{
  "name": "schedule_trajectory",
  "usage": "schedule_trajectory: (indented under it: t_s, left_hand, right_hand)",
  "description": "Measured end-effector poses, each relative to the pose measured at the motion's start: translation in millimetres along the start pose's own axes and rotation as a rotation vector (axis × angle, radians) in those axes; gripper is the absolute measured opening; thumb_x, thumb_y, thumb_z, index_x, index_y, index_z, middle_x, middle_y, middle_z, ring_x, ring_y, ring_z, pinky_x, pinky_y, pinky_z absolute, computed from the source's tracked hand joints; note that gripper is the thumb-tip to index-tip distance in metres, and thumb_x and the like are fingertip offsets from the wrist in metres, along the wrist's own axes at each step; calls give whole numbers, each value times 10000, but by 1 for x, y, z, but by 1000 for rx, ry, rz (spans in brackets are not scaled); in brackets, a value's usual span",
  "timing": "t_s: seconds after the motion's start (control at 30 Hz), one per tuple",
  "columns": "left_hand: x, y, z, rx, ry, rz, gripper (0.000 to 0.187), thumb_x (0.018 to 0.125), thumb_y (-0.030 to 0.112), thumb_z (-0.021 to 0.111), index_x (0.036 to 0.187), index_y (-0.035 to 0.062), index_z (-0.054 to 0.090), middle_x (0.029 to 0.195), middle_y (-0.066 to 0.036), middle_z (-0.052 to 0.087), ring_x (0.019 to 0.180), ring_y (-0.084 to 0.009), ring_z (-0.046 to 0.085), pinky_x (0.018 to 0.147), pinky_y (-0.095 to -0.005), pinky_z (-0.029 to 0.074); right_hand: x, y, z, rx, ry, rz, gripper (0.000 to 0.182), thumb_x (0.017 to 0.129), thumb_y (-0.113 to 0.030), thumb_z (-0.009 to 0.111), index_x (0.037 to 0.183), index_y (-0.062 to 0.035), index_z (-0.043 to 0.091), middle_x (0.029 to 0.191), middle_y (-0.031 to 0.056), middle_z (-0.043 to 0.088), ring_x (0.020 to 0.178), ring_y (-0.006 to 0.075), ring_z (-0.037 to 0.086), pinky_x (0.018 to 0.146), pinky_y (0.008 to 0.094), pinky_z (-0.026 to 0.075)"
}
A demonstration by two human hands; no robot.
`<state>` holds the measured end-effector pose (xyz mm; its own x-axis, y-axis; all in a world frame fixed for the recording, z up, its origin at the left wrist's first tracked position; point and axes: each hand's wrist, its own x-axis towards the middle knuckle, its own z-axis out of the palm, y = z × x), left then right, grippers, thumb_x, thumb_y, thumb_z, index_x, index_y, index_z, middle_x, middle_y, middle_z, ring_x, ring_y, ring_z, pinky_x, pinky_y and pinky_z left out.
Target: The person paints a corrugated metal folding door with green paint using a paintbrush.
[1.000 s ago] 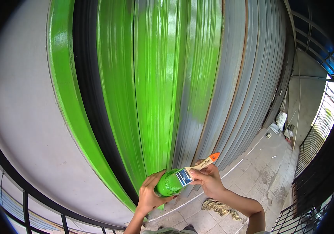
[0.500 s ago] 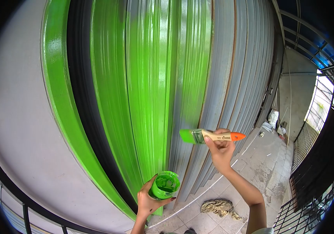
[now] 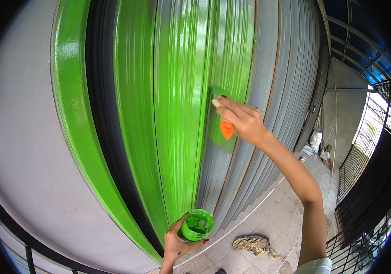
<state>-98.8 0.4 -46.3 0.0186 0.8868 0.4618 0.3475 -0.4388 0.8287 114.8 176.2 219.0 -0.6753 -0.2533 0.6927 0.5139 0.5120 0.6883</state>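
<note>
A pale wall [image 3: 17,114] stands left of a ribbed metal door [image 3: 181,91], with 1 dark strip [image 3: 102,68] just inside the door's green left edge. Before the door's bottom edge, the left hand [image 3: 177,244] curls around 1 open cup [image 3: 194,235] of green paint [image 3: 200,223]. The right hand [image 3: 246,122] grips 1 brush [image 3: 226,129] at a part-green panel [image 3: 232,45], orange handle end downward, bristles mostly hidden. 1 crumpled cloth [image 3: 252,244] lies on the floor [image 3: 273,219]. Grey panels [image 3: 291,91] reach the door's right edge.

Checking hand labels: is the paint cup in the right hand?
No, the left hand holds the paint cup, while the right hand holds the orange-tipped brush.
</note>
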Motion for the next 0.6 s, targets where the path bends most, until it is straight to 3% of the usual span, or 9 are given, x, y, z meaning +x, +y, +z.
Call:
schedule_trajectory:
  t_s: [0.1, 0.23, 0.37, 0.47, 0.53, 0.6]
  left_hand:
    - [0, 4, -2, -13, -9, -10, 916, 472, 236, 932, 1254, -70, 566, 1103, -160, 690, 1036, -211, 668, 971, -351, 493]
    - [0, 3, -4, -33, -23, -32, 919, 469, 227, 931, 1257, -70, 563, 1106, -160, 689, 1034, -211, 669, 970, -349, 493]
    - [0, 4, -2, -43, -7, 4, 915, 475, 246, 933, 1253, -67, 567, 1099, -169, 687, 1021, -227, 673, 945, -351, 504]
    - [-1, -3, 1, -54, -4, 30, 915, 481, 296, 930, 1248, -56, 577, 1092, -188, 683, 1004, -266, 682, 899, -361, 527]
    - [-2, -5, 2, -72, -8, 30, 918, 483, 298, 931, 1252, -56, 575, 1101, -185, 682, 1014, -263, 679, 905, -362, 524]
    - [-3, -8, 4, -84, -23, 38, 925, 487, 307, 932, 1255, -58, 571, 1108, -183, 681, 1020, -258, 676, 911, -361, 520]
  right_hand:
    - [-35, -17, 15, -68, -92, -77, 123, 854, -114, 640, 926, -95, 541, 1082, 124, 687, 867, 248, 717, 570, 292, 624]
    - [-102, -82, 20, 148, -311, -146, 113, 899, -155, 604, 969, -111, 528, 1074, 141, 681, 842, 263, 719, 506, 260, 614]
    - [-75, -56, 19, 141, -256, -108, 92, 908, -99, 586, 988, -108, 541, 1084, 122, 683, 842, 258, 720, 477, 259, 604]
    - [-1, 15, 5, 105, -31, 3, 213, 807, 32, 601, 946, -121, 550, 1065, 107, 697, 805, 230, 720, 487, 282, 589]
    - [39, 44, -8, -42, 95, -34, 232, 790, 37, 601, 961, -111, 546, 1041, 102, 703, 773, 216, 716, 491, 283, 583]
    - [40, 42, -5, -54, 64, -33, 230, 783, 19, 617, 952, -117, 540, 1032, 96, 702, 773, 229, 715, 510, 283, 590]
